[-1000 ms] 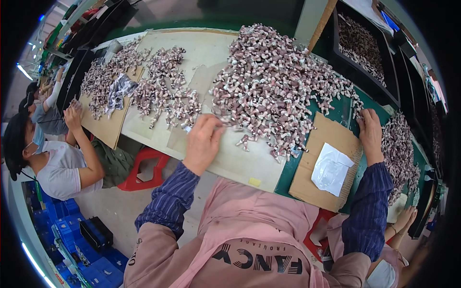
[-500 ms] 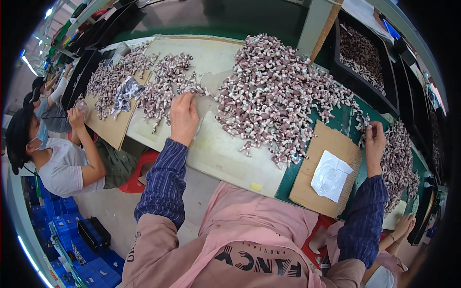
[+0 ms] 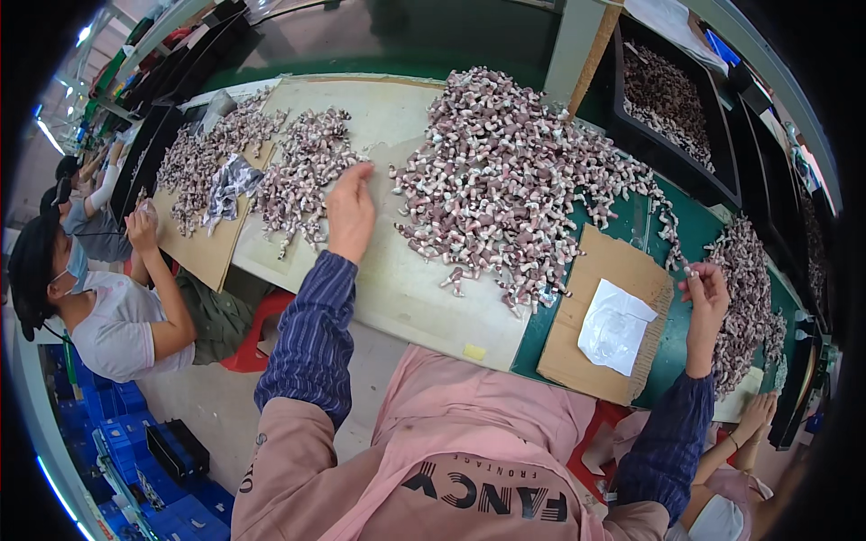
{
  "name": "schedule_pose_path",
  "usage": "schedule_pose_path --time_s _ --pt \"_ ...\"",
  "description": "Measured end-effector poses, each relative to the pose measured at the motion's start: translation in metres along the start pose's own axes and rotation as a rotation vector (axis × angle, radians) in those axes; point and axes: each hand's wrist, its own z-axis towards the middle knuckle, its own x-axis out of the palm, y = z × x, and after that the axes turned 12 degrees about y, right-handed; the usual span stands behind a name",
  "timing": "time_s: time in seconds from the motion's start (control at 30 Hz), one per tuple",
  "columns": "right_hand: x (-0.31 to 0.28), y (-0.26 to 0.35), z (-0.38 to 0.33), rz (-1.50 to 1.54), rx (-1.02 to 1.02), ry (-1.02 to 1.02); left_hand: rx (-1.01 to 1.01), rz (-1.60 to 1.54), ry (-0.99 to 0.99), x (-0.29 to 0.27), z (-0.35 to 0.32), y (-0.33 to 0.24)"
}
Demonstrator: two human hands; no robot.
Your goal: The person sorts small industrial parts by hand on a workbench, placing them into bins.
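Apparently hand-picking small parts | left hand: fingers curled, just right of the smaller left pile; cannot tell if holding | right hand: fingertips narrowed on a white-ended piece, right of the cardboard sheet | mauve-and-white heap: far centre | next move likely calls for light fingertip control

I saw a bare lane run from the table's near edge toward its far edge, between the big heap and the smaller heap, the left hand narrowing it. On the far right, a black tray's wall stood in the way.
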Motion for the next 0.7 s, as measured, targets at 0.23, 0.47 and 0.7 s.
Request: schedule_pose_path --time_s 0.23,0.47,0.7 --pt "-0.004 -0.001 -0.030 0.250 0.106 0.010 0.244 0.150 0.111 0.010 0.003 -0.003" --pt "0.016 -0.007 -0.057 0.746 0.193 0.062 0.323 0.382 0.258 -0.008 0.000 0.025" --pt "0.009 0.003 -0.080 0.733 0.198 0.019 -0.148 -0.542 0.218 -0.005 -0.008 -0.009"
